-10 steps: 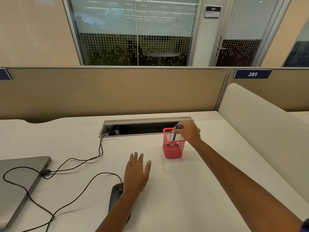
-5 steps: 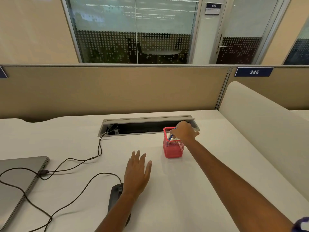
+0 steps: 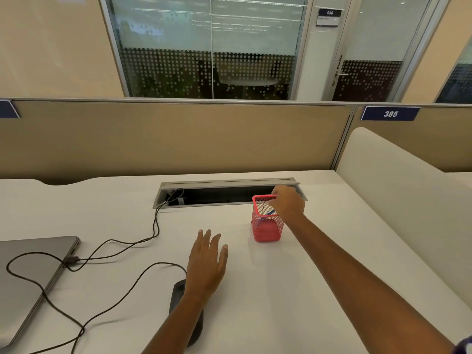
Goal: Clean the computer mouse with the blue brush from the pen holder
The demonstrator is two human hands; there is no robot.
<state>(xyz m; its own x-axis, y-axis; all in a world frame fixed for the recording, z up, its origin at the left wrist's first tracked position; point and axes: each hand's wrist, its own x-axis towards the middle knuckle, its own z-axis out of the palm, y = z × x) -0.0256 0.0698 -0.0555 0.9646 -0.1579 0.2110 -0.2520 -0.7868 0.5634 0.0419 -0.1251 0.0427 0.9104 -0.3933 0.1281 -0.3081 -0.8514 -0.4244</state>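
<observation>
Mouse (image 3: pixel 178 290), black, sits on white tabletop (image 3: pixel 332 264) near the front edge, mostly hidden under left forearm; its cable (image 3: pixel 122 287) loops off twd closed grey laptop (image 3: pixel 28 272). Left hand (image 3: pixel 207 264) is flat w/ fingers spread, grip released, holding nothing. Right hand (image 3: pixel 288 204) is at rim of red mesh pen holder (image 3: pixel 267 226), fingers pinched on blue brush (image 3: pixel 272 213), which is angled inside the holder.

2 hands — left hand (image 3: pixel 208 264), right hand (image 3: pixel 290 203); 1 mouse (image 3: pixel 178 292), 1 pen holder (image 3: pixel 267 226), 1 laptop (image 3: pixel 30 272).
</observation>
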